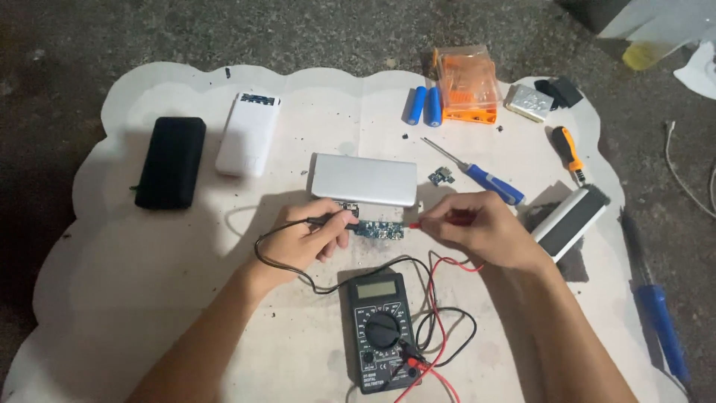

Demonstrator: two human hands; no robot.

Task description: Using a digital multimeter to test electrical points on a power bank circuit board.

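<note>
Probing the little circuit board (379, 230): left hand (309, 240) pinching the black probe (333, 221), right hand (481, 227) gripping the red probe (432, 222). Next up, probably checking the meter (381, 332), tips kept steady.

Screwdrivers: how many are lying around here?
3: a blue-handled screwdriver beside the silver case, an orange-and-black one further right, a blue one off the mat. Others may be hidden.

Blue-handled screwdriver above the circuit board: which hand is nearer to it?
Right. The right hand, holding the red probe, sits just below the blue-handled screwdriver. The left hand, holding the black probe, is farther left.
</note>
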